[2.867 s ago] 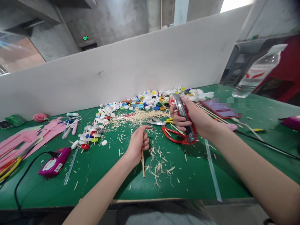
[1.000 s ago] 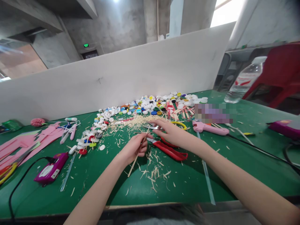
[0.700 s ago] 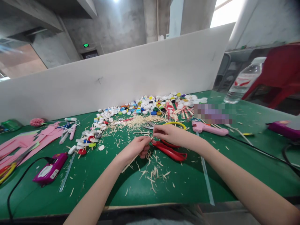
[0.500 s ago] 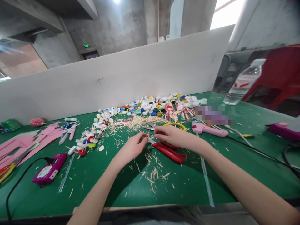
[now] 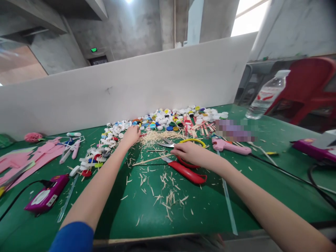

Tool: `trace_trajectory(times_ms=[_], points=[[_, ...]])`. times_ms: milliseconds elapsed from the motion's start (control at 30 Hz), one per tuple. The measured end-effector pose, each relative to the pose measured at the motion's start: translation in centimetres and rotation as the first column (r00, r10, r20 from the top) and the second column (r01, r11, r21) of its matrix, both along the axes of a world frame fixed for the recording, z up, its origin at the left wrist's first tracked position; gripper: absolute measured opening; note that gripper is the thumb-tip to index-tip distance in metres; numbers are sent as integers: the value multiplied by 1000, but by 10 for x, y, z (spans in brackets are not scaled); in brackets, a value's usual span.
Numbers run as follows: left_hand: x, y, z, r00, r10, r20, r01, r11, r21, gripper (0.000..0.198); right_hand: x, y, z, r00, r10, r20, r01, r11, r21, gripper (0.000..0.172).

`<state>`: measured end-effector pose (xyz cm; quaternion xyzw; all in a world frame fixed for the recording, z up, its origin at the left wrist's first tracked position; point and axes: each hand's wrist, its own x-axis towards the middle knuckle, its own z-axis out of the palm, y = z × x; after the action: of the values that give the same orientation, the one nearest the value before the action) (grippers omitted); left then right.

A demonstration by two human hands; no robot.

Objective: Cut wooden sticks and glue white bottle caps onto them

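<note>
nearest on the green counter (image 5: 210, 206) lie pale wood shavings (image 5: 168, 199), then a red plastic utility knife (image 5: 187, 172) that neither hand touches. just beyond it the right hand (image 5: 189, 153) rests knuckles up, its fingertips pinched on the right end of a thin pale wooden stick (image 5: 149, 160). the stick slants down-left across the counter, its far tip resting on the green surface. it looks very light, stiff but easy to snap and splintery, so it is best gripped close to the part being worked rather than at the tip. it is straight, bare and slender. farther off, the left hand (image 5: 131, 134) reaches to the edge of a heap of white and coloured plastic bottle caps (image 5: 168, 119), fingers curled down. i cannot tell whether it grips one.
</note>
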<state>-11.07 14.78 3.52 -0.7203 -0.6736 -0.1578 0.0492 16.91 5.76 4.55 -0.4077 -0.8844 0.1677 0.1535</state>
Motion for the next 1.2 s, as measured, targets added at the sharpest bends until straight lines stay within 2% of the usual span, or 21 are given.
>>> trace_trajectory(times_ms=[133, 233, 333, 467, 633, 767, 900, 1000, 1033, 1100, 1133, 1200], points=[[2, 34, -20, 999, 53, 7, -53, 998, 35, 30, -1, 1, -1, 999, -48, 25, 48, 998, 28, 37], [7, 46, -35, 996, 85, 30, -87, 995, 51, 31, -3, 0, -2, 997, -63, 47, 61, 998, 32, 37], [11, 53, -44, 992, 104, 77, -109, 992, 65, 31, -6, -1, -3, 996, -62, 64, 60, 997, 42, 36], [12, 56, -42, 979, 95, 180, -110, 991, 76, 26, -7, -4, -2, 997, -52, 59, 49, 998, 47, 38], [8, 52, -19, 921, 64, 385, -100, 992, 73, 23, -6, -4, -1, 997, -58, 59, 55, 997, 57, 34], [5, 28, 3, 797, 22, 603, -6, 1000, -29, 27, -7, -3, -3, 997, -50, 52, 47, 997, 65, 33], [8, -18, 15, 644, -39, 764, 165, 982, -89, 27, -7, -6, -2, 997, -48, 59, 43, 995, 85, 29], [16, -54, 13, 554, -62, 830, 247, 965, -93, 29, -8, -9, 0, 997, -53, 58, 48, 995, 88, 27], [19, -64, 10, 508, -65, 859, 283, 954, -95, 30, -8, -10, 0, 997, -53, 59, 47, 995, 92, 26], [25, -80, 5, 351, -32, 936, 373, 922, -108, 26, -9, -10, -2, 996, -57, 67, 48, 991, 124, 25], [27, -87, 3, 297, -5, 955, 399, 909, -119, 24, -10, -10, -4, 995, -61, 76, 49, 987, 150, 25], [30, -98, 0, 243, 28, 970, 425, 895, -133, 22, -11, -9, -7, 993, -72, 96, 49, 974, 220, 25]])
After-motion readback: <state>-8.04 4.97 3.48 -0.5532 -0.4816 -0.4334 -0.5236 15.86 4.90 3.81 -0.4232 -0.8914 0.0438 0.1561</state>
